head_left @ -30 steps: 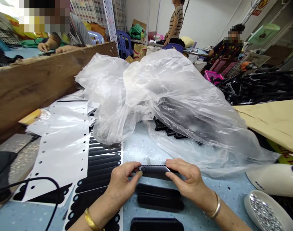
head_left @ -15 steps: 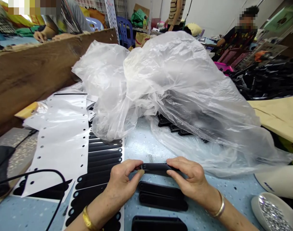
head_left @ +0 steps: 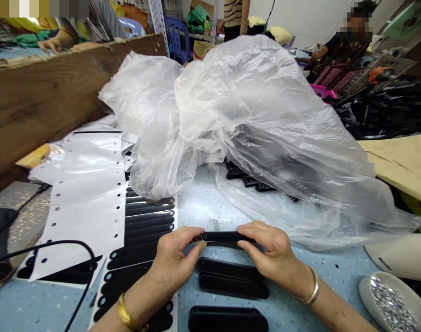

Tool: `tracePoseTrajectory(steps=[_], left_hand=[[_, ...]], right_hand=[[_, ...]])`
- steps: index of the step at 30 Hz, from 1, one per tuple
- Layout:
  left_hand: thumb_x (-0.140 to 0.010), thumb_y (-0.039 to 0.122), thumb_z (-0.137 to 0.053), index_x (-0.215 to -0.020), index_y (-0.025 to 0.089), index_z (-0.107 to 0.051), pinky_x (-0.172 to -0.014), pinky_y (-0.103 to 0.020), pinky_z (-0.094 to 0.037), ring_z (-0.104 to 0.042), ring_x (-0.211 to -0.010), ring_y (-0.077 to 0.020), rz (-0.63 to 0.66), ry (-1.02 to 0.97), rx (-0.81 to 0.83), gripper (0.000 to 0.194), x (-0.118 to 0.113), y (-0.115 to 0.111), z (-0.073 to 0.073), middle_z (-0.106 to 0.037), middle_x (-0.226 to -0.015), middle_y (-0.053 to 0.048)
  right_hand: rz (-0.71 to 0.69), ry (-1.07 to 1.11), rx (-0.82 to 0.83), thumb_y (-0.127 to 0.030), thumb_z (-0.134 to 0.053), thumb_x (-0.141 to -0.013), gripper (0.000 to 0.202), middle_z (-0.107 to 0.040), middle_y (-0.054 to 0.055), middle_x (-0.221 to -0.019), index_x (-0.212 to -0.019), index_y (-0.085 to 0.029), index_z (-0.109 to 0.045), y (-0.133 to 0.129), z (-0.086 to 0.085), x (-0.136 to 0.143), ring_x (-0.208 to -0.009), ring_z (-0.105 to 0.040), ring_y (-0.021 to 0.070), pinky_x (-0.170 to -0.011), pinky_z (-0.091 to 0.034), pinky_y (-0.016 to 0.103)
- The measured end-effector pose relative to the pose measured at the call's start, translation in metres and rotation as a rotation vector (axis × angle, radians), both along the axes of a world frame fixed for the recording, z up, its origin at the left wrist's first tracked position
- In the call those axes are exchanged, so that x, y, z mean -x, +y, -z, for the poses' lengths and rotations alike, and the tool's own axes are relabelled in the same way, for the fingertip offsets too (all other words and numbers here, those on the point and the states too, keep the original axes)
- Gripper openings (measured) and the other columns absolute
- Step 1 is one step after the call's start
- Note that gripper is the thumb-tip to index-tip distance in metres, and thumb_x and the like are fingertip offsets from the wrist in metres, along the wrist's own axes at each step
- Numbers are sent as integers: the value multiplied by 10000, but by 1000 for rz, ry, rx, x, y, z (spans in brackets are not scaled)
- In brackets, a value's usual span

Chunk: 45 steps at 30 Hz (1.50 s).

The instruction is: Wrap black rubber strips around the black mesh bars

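Observation:
A slim black plastic strip [head_left: 221,237] is held level between my two hands, just above the blue speckled table. My left hand [head_left: 180,251] pinches its left end, where a small round mark shows. At the right end, my right hand [head_left: 270,249] grips it between thumb and fingers. Below it lie two similar black pieces [head_left: 231,279] side by side, and another black piece [head_left: 227,319] sits nearer the front edge. To the left is a sheet of black strip-shaped stickers [head_left: 150,223], partly under my left forearm.
Large clear plastic bags [head_left: 252,92] cover the back, with black parts [head_left: 236,170] beneath. A white backing sheet [head_left: 89,198] and black cable [head_left: 87,251] lie left. A bowl of shiny bits [head_left: 392,302] stands right. A wooden board [head_left: 58,92] borders the table; people sit beyond.
The strip has been turned slightly in my fingers, so its face with the round mark now shows more. Both hands keep their grip. The view has shifted a little.

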<state>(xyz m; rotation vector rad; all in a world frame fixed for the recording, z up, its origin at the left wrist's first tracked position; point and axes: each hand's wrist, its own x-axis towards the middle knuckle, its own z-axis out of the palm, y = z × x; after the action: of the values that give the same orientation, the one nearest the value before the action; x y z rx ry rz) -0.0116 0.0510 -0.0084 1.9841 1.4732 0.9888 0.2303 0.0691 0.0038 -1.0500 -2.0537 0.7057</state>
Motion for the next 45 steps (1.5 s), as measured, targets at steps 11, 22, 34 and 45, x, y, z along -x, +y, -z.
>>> tracePoseTrajectory(steps=[11,22,34,45], left_hand=[[-795,172,-645,-966,168,-728,-639,-225,-578,-711,-652,-142,-30,-6,-29,190,1,-1,2,-752,-758,-7],[-864,54,-578,-1137,168,-638,-662,-303,-559,-716,-751,-191,159,129,-388,302,2,-1,11,-767,-974,-100],[-813,160,-645,-1046,170,-688,-645,-215,-575,-706,-663,-135,33,21,-88,237,5,1,1,-746,-788,-7],[-821,180,-610,-929,192,-716,-639,-237,-547,-693,-666,-150,62,7,26,151,3,3,-3,-738,-756,-12]], right_hand=[[-8,1,21,-67,-623,-837,213,-707,66,-849,-1008,-164,-707,1,0,0,-769,-657,194,-691,-545,332],[-3,-11,21,-100,-604,-858,186,-711,62,-840,-993,-180,-703,0,1,0,-764,-660,196,-695,-554,336],[12,18,25,-75,-620,-834,211,-714,64,-832,-994,-176,-712,-1,1,1,-764,-666,193,-685,-560,323],[84,100,23,-157,-661,-841,171,-755,54,-848,-986,-206,-736,-1,0,-5,-757,-721,205,-675,-611,318]])
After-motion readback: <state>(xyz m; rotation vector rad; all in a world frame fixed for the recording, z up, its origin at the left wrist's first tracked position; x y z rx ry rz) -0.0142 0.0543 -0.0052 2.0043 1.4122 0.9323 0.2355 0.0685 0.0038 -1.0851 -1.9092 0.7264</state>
